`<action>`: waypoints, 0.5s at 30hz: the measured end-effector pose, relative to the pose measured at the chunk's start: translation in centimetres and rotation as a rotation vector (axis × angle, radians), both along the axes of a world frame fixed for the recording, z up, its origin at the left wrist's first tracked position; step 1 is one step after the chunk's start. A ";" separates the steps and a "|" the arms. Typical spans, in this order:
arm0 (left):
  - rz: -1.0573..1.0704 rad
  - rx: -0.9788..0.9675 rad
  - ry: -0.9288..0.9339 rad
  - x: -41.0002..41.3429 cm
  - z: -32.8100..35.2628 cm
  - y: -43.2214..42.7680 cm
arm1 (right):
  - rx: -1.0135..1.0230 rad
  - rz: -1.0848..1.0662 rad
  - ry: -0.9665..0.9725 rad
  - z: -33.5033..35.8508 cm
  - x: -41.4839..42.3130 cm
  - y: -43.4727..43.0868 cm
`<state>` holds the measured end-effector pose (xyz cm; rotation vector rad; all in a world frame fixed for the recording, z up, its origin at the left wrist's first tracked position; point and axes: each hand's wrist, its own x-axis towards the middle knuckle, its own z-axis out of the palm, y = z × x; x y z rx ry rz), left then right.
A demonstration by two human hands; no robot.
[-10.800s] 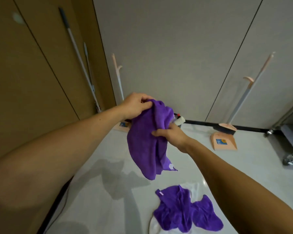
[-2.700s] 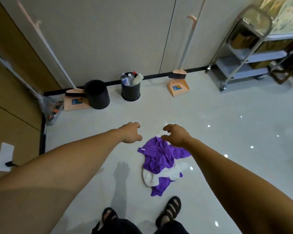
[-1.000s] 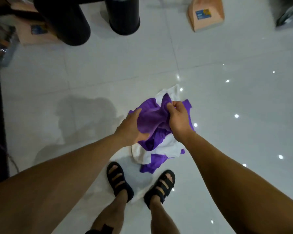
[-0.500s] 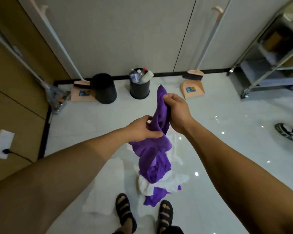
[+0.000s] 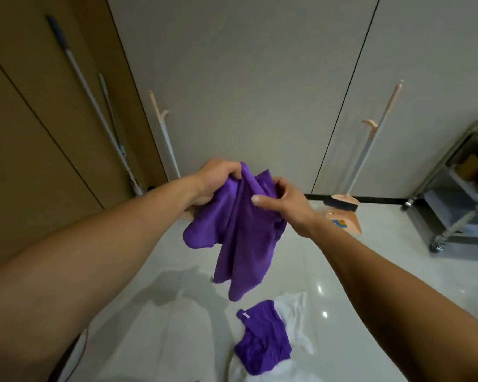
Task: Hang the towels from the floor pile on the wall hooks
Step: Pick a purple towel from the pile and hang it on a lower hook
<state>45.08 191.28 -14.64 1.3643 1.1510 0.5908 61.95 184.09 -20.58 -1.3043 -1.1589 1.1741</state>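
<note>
We hold one purple towel (image 5: 243, 232) up between both hands, our left hand (image 5: 218, 179) closed on its bunched top edge and our right hand (image 5: 283, 201) pinching the fold beside it, while below the hands the floor pile (image 5: 271, 337) of purple and white towels lies on the floor (image 5: 370, 271).

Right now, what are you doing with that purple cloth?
A person is holding a purple towel up in both hands: the left hand bunches its top edge and the right hand pinches it beside that. The towel hangs loose above the floor. Below it, another purple towel and a white towel lie in a pile. No wall hook with a towel on it shows in this view, so hanging is not yet done.
</note>
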 end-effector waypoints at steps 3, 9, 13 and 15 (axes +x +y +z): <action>-0.014 0.013 -0.117 0.8 4.3 -1.1 | 0.021 0.149 -0.244 0.6 -1.7 -0.3; 0.130 0.234 -0.231 0.0 7.4 -0.9 | -0.078 0.103 -0.351 3.5 -3.8 0.3; -0.016 0.053 -0.087 -4.7 4.3 -0.4 | -0.023 -0.150 -0.018 8.1 -4.5 1.7; -0.208 -0.119 -0.005 -7.0 2.0 -0.4 | -0.047 -0.154 0.128 10.1 -4.7 2.2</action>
